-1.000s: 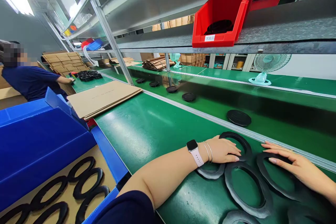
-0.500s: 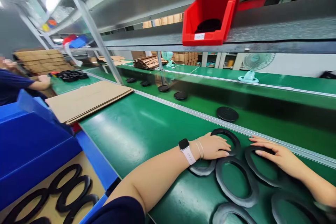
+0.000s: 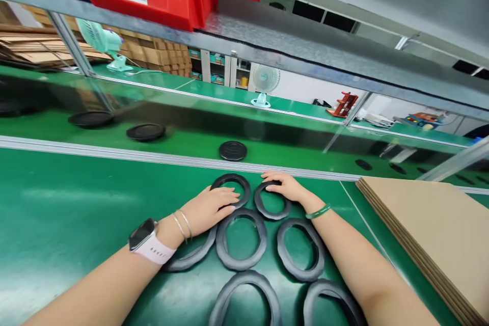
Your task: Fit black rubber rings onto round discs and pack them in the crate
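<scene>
Several black rings lie flat in a cluster on the green tabletop. My left hand (image 3: 214, 209) rests with outstretched fingers over the left side of the far-left ring (image 3: 244, 183). Beside it, my right hand (image 3: 286, 186) lies across the far rim of another ring (image 3: 272, 216), fingers extended and thumb apart. Nearer me are a middle ring (image 3: 241, 264) and a right-hand ring (image 3: 281, 252). Two more rings, a front one (image 3: 244, 279) and a front-right one (image 3: 310, 298), are cut off by the lower edge. My left wrist partly covers another ring (image 3: 191, 262).
Beyond a metal rail (image 3: 183, 161), a black disc (image 3: 233, 151) and several others lie on a green belt. Stacked cardboard sheets (image 3: 431, 219) stand at the right. A red bin (image 3: 194, 0) sits on the overhead shelf (image 3: 275, 48).
The view has swung to the right, bringing the cardboard stack at the right into sight; the blue box has left it. Both hands remain at the same two rings.
</scene>
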`<state>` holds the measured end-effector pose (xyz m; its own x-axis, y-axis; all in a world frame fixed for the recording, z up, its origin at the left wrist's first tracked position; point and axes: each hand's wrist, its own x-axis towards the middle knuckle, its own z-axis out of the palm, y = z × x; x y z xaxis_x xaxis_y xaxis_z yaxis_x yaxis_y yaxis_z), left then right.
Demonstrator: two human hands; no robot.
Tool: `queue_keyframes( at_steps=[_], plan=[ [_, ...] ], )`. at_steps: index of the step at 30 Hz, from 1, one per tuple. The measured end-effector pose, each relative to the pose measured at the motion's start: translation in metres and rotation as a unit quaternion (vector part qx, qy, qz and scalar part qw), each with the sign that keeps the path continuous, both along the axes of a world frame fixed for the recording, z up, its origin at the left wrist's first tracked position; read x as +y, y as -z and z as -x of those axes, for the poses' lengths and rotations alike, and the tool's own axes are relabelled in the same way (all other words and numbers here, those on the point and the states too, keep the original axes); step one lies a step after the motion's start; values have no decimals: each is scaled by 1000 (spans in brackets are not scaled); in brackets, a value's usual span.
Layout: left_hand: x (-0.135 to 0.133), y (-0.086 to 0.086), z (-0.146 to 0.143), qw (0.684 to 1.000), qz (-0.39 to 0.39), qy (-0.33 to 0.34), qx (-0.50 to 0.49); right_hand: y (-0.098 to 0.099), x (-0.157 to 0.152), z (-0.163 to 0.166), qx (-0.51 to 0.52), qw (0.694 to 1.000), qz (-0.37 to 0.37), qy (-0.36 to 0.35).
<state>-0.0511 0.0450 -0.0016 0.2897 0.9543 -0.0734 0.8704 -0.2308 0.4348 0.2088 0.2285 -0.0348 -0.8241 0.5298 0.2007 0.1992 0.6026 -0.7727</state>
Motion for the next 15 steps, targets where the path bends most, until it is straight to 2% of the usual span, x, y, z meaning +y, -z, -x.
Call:
queue_keyframes(
  at_steps=[4,8,11,15],
  plan=[
    [0,-1,0,1000,6,-6,-1,0,2,0,34,997,69,28],
    [-1,-2,0,1000,10,-7,-2,0,8,-3,106,976,167,93],
    [0,-1,0,1000,6,-8,-4,-2,9,-4,115,969,182,117],
    [0,0,1,1000,6,-8,0,-2,8,-4,83,980,161,86]
  ],
)
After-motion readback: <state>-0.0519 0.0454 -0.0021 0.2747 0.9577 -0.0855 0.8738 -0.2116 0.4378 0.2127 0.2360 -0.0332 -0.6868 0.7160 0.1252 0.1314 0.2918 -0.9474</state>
